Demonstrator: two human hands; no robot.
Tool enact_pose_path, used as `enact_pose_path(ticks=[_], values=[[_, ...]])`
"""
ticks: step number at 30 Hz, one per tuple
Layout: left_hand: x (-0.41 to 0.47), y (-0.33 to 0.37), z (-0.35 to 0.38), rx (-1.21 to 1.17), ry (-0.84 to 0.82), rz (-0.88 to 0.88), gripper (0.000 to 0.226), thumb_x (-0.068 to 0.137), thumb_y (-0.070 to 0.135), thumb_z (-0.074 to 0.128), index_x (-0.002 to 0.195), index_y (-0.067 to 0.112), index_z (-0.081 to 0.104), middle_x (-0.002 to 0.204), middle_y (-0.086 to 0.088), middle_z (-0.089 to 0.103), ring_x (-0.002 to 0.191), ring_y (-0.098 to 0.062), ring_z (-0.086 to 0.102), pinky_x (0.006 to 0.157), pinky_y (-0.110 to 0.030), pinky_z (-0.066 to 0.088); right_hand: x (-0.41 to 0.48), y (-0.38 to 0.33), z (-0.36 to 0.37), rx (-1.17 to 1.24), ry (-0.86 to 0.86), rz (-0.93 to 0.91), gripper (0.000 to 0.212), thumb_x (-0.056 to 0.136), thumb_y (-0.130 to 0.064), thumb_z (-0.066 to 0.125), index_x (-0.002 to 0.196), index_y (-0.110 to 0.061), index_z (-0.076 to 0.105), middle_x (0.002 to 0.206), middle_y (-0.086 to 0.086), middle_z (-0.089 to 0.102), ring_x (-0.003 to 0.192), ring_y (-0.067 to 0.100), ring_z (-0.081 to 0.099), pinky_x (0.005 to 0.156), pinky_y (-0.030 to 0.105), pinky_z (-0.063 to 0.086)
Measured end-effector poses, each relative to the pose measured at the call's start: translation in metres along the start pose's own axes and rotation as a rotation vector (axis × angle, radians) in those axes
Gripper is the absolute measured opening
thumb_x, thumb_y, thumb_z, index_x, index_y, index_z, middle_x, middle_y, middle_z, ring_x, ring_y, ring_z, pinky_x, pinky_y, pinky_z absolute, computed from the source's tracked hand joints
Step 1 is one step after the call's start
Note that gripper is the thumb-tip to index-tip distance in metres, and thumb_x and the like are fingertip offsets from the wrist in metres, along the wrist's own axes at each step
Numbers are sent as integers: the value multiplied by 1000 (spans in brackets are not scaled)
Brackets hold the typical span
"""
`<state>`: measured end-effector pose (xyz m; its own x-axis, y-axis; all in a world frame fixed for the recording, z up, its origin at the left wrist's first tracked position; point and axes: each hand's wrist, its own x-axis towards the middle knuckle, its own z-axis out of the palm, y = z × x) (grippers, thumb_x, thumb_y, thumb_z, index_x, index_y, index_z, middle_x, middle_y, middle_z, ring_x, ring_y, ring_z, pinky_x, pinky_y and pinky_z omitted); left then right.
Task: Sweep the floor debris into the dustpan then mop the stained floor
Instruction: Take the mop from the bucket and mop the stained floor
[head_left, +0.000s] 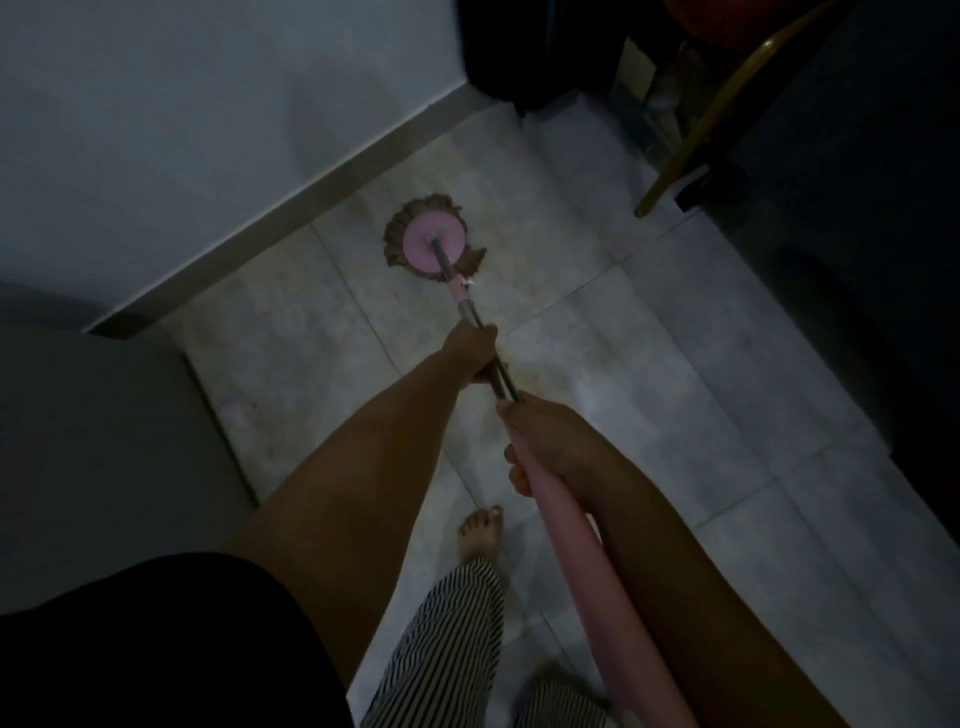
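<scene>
Tiled floor (649, 332); mop (434, 248) head far, handle slanting back to hands.

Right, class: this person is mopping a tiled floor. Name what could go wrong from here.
1. The bare foot stands on the floor being mopped; wet tiles could cause a slip.
2. The mop, gripped by the left hand and right hand, has its head close to the wall; a push may knock it.
3. Dim light might hide stains.

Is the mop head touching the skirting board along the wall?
Apart. The head view shows a strip of bare floor tile between the mop head and the skirting board.
</scene>
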<state>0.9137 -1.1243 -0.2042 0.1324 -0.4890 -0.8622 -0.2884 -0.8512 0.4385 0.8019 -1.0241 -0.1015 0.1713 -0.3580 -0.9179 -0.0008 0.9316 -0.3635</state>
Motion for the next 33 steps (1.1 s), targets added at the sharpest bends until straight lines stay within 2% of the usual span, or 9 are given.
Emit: enact_pose_path(ticks=[3, 8, 10, 15, 18, 25, 30, 31, 33], values=[[-42, -23, 40, 9, -27, -19, 45, 103, 28, 39, 142, 6, 35, 93, -13, 59, 62, -18, 60, 34, -18, 48, -35, 41, -29, -29, 39, 12, 33, 96, -36, 53, 125, -22, 56, 75, 7, 56, 49, 14, 53, 44, 23, 45], [-124, -87, 133, 18, -87, -62, 51, 103, 29, 39, 148, 9, 25, 122, -24, 58, 61, -19, 59, 34, -17, 47, -118, 133, -92, 16, 57, 27, 8, 97, -34, 51, 101, -33, 58, 59, 3, 56, 43, 14, 51, 44, 24, 45], [-155, -118, 173, 14, -110, -75, 53, 103, 29, 40, 149, 9, 24, 122, -25, 59, 63, -22, 62, 41, -23, 53, -153, 172, -118, 28, 69, 39, 13, 98, -34, 50, 109, -32, 57, 54, 2, 57, 40, 14, 52, 43, 24, 45], [-231, -183, 261, 102, -191, -79, 61, 101, 33, 41, 153, 10, 19, 132, -22, 55, 107, -32, 65, 90, -43, 56, -231, 247, -173, -45, 121, 105, 28, 102, -30, 44, 126, -23, 57, 55, 8, 58, 43, 17, 52, 44, 20, 41], [-258, -197, 290, 76, -236, -107, 61, 102, 33, 40, 153, 13, 14, 125, -19, 58, 101, -31, 68, 87, -42, 58, -255, 265, -194, -174, 46, 133, 43, 106, -21, 34, 141, 3, 42, 65, 2, 52, 51, 10, 49, 48, 13, 41], [-209, -148, 289, 131, -76, -6, 48, 99, 35, 45, 140, 13, 39, 122, -15, 60, 102, -30, 67, 87, -40, 58, -225, 203, -211, -62, 104, 95, 17, 101, -27, 47, 99, -37, 61, 59, 1, 59, 47, 12, 54, 44, 20, 40], [-135, -65, 263, -88, -98, -20, 51, 102, 29, 42, 145, 7, 28, 110, -22, 60, 59, -20, 59, 47, -28, 56, -156, 118, -211, -94, 125, 50, 16, 99, -28, 50, 92, -28, 64, 61, 4, 56, 48, 16, 50, 49, 26, 42], [-119, -46, 254, -96, -94, -12, 52, 102, 29, 42, 147, 7, 27, 111, -21, 60, 60, -22, 61, 46, -27, 56, -141, 100, -212, -126, 137, 28, 16, 99, -28, 49, 94, -26, 64, 66, 4, 56, 53, 16, 51, 54, 28, 42], [-96, -11, 242, -86, -83, -2, 55, 102, 30, 41, 149, 7, 24, 124, -23, 59, 78, -28, 66, 62, -32, 61, -115, 67, -216, -170, 125, 11, 16, 98, -32, 50, 93, -25, 63, 72, 5, 56, 57, 17, 51, 57, 30, 43]])
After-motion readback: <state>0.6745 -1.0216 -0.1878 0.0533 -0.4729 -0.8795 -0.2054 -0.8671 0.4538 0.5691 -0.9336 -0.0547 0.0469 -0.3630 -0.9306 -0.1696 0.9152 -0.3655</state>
